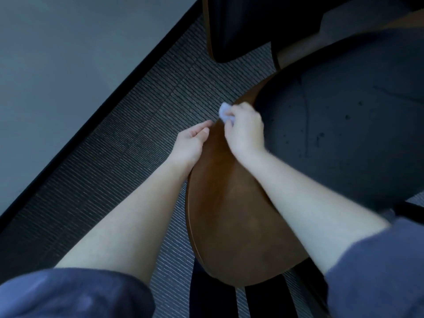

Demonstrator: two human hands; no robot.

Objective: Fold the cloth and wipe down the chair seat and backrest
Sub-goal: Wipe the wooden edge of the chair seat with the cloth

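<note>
Right hand (pixel 244 127) closes round a wadded white cloth (pixel 224 111) at centre frame. Ribbed carpet (pixel 114 157) fills the left, giving the arms open room. A dark padded seat (pixel 344 125) spreads at right, apparently not yet wiped. The brown wooden backrest (pixel 229 214) curves up from lower centre to the hands. Left hand (pixel 190 143), loosely curled and empty, hovers just beside its rim. The cloth meets that rim, so backrest wiping appears under way; the next stroke should follow the curved edge.
</note>
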